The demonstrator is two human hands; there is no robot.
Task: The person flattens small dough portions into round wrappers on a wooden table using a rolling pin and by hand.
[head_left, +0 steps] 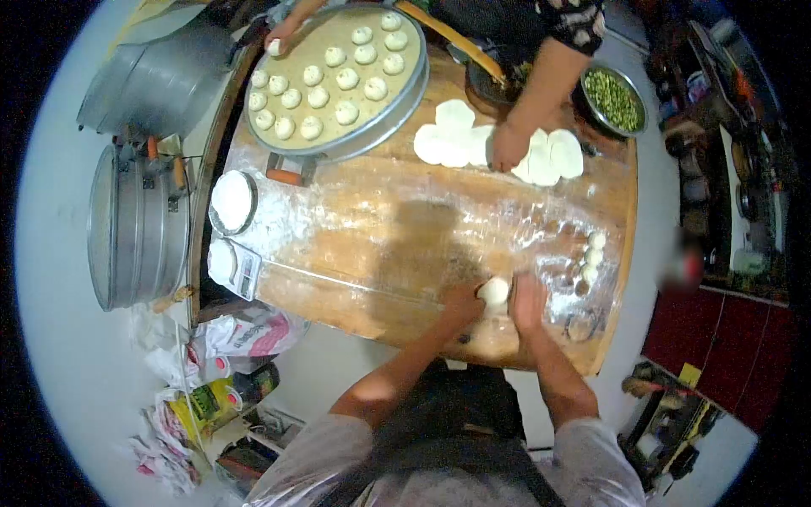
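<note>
A small pale dough round [494, 291] lies on the floured wooden table near its front edge, between my two hands. My left hand [463, 302] is closed at the left side of the round, its fingers at the edge of the dough. My right hand [529, 302] is just right of the dough, with its fingers together and pointing forward; what lies under the palm is hidden. To the right stands a short row of small dough balls [594, 253].
Across the table [355, 253], another person's hand [510, 146] touches overlapping flat wrappers [454, 135]. Their other hand [279, 38] is at a round steamer tray [338, 150] of filled buns. A bowl of chopped greens [612, 101], a flour bowl [232, 203] and a scale [247, 272] stand near the edges.
</note>
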